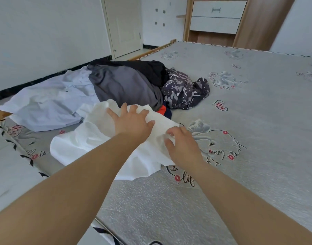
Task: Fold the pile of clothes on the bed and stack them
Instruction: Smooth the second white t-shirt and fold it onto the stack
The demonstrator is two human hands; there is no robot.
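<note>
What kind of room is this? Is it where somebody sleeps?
Most likely a bedroom. A big bed with a flowery grey cover fills most of it, a pile of clothes lies on it, and wooden drawers and a door stand by the far wall.

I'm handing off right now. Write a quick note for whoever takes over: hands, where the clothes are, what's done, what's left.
Left hand: fingers spread flat on the white garment, no grip closed on it.
Right hand: fingers curled at the same garment's right edge, apparently pinching it.
The white garment lies crumpled on the bed, nearest you.
Behind it is the unfolded pile: light blue shirt on the left, grey garment in the middle, black garment on top behind, dark patterned garment on the right, an orange and navy piece peeking out beneath.
Done: nothing folded, no stack visible.
Left: fold the white garment, then the others, and stack them.
</note>
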